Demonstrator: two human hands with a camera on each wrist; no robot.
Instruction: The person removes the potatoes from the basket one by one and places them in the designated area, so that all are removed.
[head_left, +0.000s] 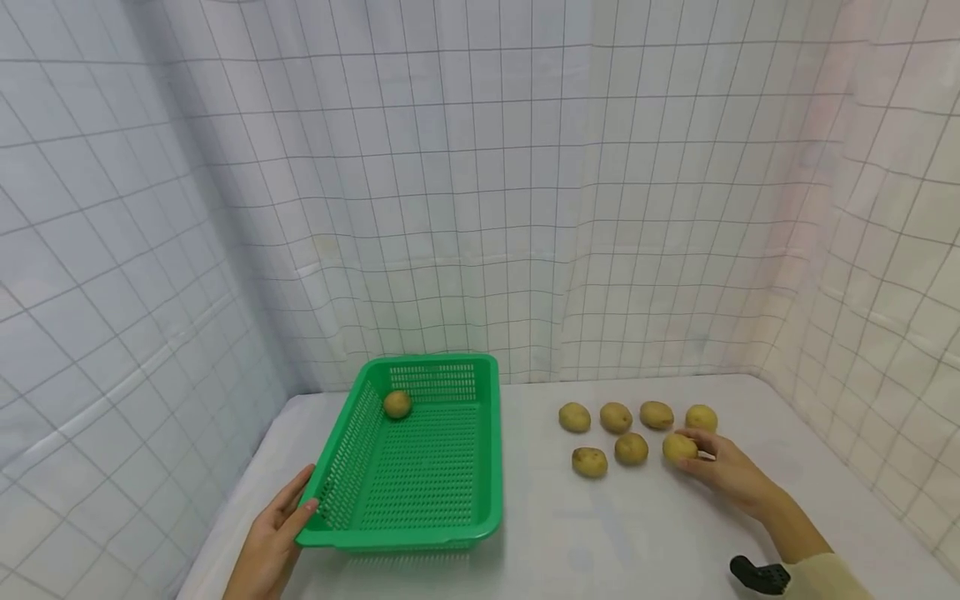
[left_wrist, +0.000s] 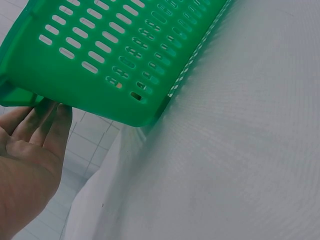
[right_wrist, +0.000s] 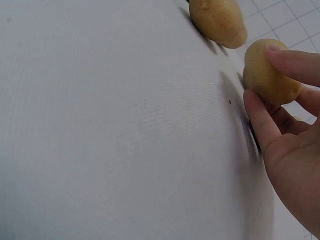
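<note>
A green plastic basket (head_left: 491, 467) with slotted walls stands on the left part of the table, and one potato (head_left: 397, 405) lies in its far left corner. My left hand (head_left: 272, 533) grips the basket's rim at the near left corner, thumb over the edge; the left wrist view shows its fingers (left_wrist: 52, 127) under the rim. On the right, my right hand (head_left: 723, 471) holds a potato (right_wrist: 270, 75) between thumb and fingers, close over the table. Beside it lie several more potatoes (head_left: 632, 448) in two loose rows.
A white cloth covers the table (head_left: 555, 533). White gridded sheets (head_left: 525, 208) hang behind and along both sides. A black perforated piece (head_left: 759, 575) sits by the right sleeve (head_left: 821, 579).
</note>
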